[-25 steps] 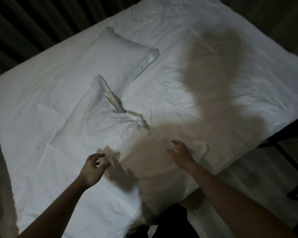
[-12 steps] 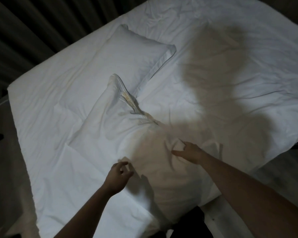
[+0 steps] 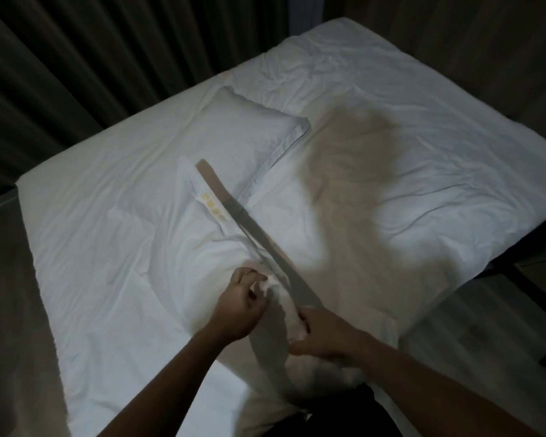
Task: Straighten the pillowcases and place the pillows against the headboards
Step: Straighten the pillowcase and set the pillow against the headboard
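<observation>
Two white pillows lie on the white bed (image 3: 92,216). The far pillow (image 3: 243,134) rests flat near the middle of the bed. In front of me the near pillow (image 3: 183,247) is lifted at its close end, and the open edge of its pillowcase stretches up in a taut line with a yellowish label. My left hand (image 3: 241,302) pinches a bunch of that pillowcase. My right hand (image 3: 322,329) grips the same open edge a little nearer to me. No headboard is in view.
Dark pleated curtains (image 3: 76,74) hang behind the bed on the left and far side. Floor (image 3: 13,310) runs along the bed's left side. A dark piece of furniture (image 3: 536,279) stands at the right past the bed corner. A shadow falls over the rumpled sheet (image 3: 423,152).
Both hands, open above the near pillow before, have closed on the pillowcase's open end and pulled it up and taut. The view has shifted so the bed sits more to the right.
</observation>
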